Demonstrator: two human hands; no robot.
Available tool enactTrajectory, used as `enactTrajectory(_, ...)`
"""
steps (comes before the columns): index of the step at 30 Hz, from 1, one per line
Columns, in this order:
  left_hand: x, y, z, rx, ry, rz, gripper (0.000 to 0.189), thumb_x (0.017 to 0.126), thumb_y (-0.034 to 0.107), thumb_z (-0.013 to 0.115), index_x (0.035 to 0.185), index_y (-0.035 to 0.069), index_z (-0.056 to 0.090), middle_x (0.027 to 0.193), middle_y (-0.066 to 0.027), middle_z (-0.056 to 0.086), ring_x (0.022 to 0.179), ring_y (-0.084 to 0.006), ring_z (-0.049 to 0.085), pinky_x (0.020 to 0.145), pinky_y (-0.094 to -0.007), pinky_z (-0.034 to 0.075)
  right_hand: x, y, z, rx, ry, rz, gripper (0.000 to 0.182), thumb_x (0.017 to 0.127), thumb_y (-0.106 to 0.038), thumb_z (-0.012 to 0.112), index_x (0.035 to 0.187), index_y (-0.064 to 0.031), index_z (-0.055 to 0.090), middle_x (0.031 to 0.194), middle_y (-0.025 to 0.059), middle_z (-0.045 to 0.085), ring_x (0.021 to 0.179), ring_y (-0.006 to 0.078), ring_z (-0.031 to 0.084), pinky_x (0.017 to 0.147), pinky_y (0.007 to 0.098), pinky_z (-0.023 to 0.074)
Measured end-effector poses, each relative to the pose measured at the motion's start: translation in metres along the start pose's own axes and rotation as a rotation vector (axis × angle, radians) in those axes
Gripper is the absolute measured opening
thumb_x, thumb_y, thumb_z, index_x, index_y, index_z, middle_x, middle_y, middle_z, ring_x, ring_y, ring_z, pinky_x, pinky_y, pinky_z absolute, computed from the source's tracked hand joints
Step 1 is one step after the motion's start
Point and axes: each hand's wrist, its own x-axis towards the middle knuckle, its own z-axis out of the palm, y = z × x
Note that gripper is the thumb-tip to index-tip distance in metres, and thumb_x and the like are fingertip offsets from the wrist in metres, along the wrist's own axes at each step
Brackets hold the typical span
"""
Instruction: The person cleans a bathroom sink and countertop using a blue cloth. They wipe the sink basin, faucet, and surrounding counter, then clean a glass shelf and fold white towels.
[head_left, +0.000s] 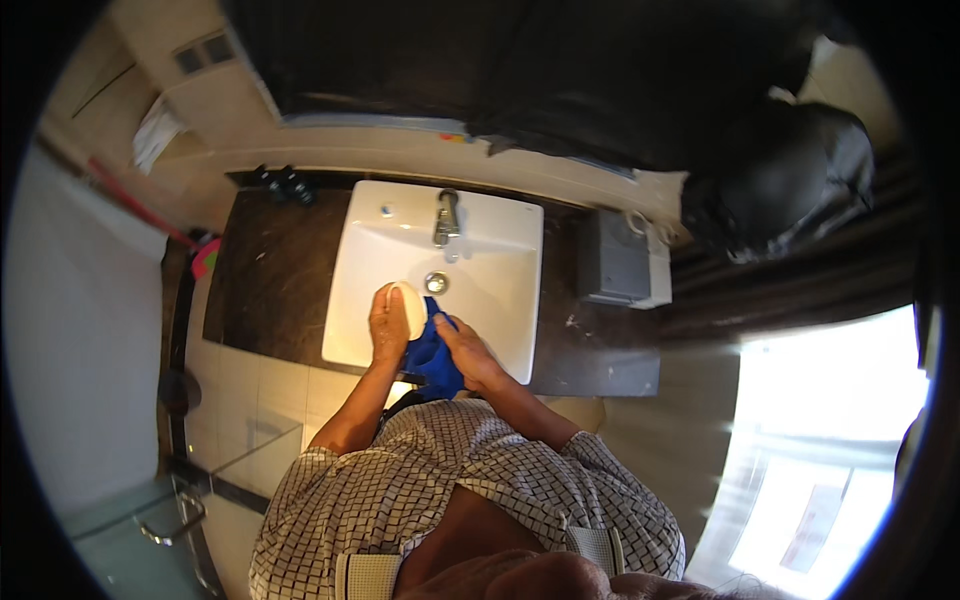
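Over the front of a white washbasin (495, 315), my left hand (388, 326) grips a cream-coloured, oval, flat item (409, 309); whether it is a soap dish or a small plate I cannot tell. My right hand (463, 346) holds a blue cloth (433, 364), pinched near its upper end, and the cloth hangs down over the basin's front edge. Cloth and oval item lie close side by side. Behind them are the round metal drain (436, 283) and the chrome tap (447, 217).
Dark countertop (277, 277) surrounds the basin. Small dark bottles or similar items (285, 185) stand at its back left. To the right sits a grey box (613, 259). A black plastic bag (780, 180) hangs at upper right. A metal door handle (172, 529) shows at lower left.
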Motion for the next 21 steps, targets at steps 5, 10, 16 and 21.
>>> enactTrajectory(5,-0.003,0.020,0.022,0.084,-0.101,0.193,0.035,0.106,0.034,0.054,0.121,0.003,0.062,0.095,-0.0044,0.067,0.082,-0.0108,0.061,0.073,-0.0266,0.052,-0.025,-0.022,-0.015,-0.015,0.072,-0.013,0.086,0.098,-0.054,0.061,0.151,0.0093,0.035,0.139,0.0209,0.055,0.122,0.0249,0.057,0.102,0.0349,0.0486)
enactTrajectory(10,0.000,-0.013,0.062,0.164,-0.222,0.244,0.031,0.105,0.031,0.056,0.118,0.004,0.064,0.096,-0.0036,0.068,0.081,-0.0102,0.060,0.073,-0.0253,0.051,-0.083,-0.071,-0.042,-0.017,0.184,-0.109,0.059,0.102,-0.047,0.058,0.135,0.0019,0.053,0.113,0.0103,0.065,0.097,0.0144,0.063,0.082,0.0276,0.0545)
enactTrajectory(16,-0.009,-0.006,0.181,0.381,-0.426,0.314,0.036,0.104,0.027,0.050,0.126,0.000,0.060,0.108,-0.0139,0.068,0.097,-0.0209,0.063,0.087,-0.0343,0.051,-0.117,-0.057,-0.142,0.153,0.294,-0.197,0.068,0.100,-0.049,0.062,0.143,0.0015,0.049,0.123,0.0129,0.065,0.107,0.0179,0.064,0.092,0.0288,0.0532)
enactTrajectory(21,-0.011,-0.021,0.299,0.406,-0.607,0.097,0.038,0.100,0.020,0.049,0.134,0.004,0.055,0.118,-0.0208,0.067,0.102,-0.0322,0.068,0.077,-0.0410,0.060,-0.150,-0.041,-0.220,0.399,0.404,-0.276,0.059,0.101,-0.044,0.062,0.139,-0.0009,0.052,0.119,0.0090,0.067,0.100,0.0152,0.068,0.085,0.0292,0.0574)
